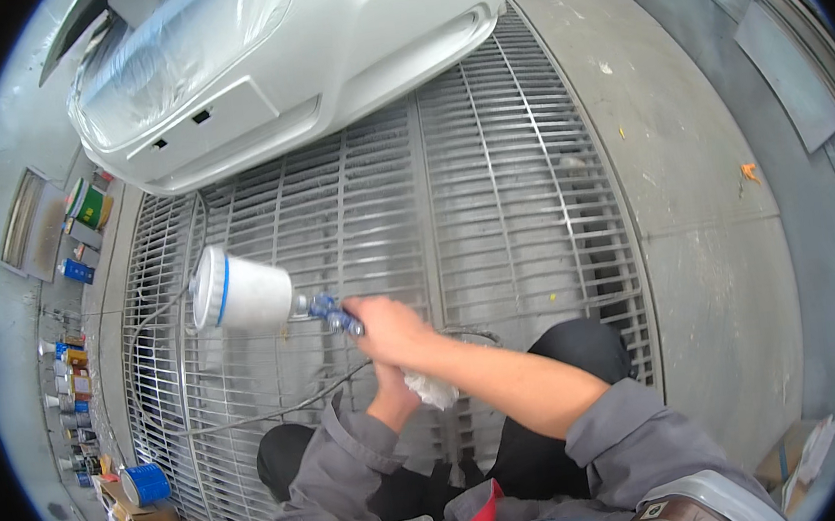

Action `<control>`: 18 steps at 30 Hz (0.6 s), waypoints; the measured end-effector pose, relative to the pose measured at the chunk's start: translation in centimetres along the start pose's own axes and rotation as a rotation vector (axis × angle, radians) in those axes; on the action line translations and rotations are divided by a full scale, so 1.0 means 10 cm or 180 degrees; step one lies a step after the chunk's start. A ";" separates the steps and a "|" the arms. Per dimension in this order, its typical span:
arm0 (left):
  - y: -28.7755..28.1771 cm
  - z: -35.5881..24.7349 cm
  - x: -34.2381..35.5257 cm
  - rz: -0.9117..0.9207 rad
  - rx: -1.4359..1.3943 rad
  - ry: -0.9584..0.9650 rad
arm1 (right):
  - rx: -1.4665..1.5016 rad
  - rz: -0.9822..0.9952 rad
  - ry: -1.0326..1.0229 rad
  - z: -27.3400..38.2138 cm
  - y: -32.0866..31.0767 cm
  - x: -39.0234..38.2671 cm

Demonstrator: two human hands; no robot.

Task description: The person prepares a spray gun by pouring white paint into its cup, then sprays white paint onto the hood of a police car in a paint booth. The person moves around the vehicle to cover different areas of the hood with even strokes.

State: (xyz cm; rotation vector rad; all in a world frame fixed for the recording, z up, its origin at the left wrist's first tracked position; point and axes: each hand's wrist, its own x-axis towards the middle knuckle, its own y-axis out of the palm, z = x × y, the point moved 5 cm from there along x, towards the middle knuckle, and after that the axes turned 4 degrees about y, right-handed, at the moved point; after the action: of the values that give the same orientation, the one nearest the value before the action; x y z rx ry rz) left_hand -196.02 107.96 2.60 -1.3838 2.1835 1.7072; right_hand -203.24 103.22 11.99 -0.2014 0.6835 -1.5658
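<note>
So in the head view, the right hand [389, 329] is wrapped tight around the handle of a spray gun [332, 314], a blue-bodied one with a big white paint cup [240, 293] sticking out sideways to the left, blue band near the cup's lid. The gun hangs in the air over the metal floor grate [491, 193], roughly above the grate's left-middle part. The left hand [395, 393] sits just under the right wrist, fingers closed on a crumpled white rag [435, 389], which pokes out right beneath the right forearm. A thin hose [252, 417] trails from around the hands across the grate toward its left edge and loops up along that side. Past the far edge of the grate there's a white car bumper [288, 62], partly covered with clear plastic sheeting. Off the left edge of the grate, along the wall, there's a row of small paint cans and bottles [71, 394], a blue-lidded can [146, 484] near the grate's near-left corner, and some cardboard next to it. The person is crouched in grey work clothes with dark trousers, knees over the near edge of the grate. Bare concrete floor [706, 233] runs along the right side.
</note>
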 end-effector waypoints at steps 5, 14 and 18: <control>0.39 0.89 0.23 -0.0293 -0.0040 0.0856 | -0.0003 0.0311 -0.0490 -0.75 -0.40 -0.22; 1.42 1.36 0.57 -0.1089 0.0455 0.0896 | 0.0469 0.0061 -0.0538 -1.27 -1.38 -0.27; 1.15 1.29 0.75 -0.0417 0.1419 0.1194 | 0.0531 0.0214 -0.0331 -1.30 -1.63 -0.30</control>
State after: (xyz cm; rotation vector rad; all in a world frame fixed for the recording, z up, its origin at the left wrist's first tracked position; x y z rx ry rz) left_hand -213.98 113.65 2.29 -1.7612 2.3814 0.8906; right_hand -223.34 109.42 11.01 -0.1333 0.4713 -1.5282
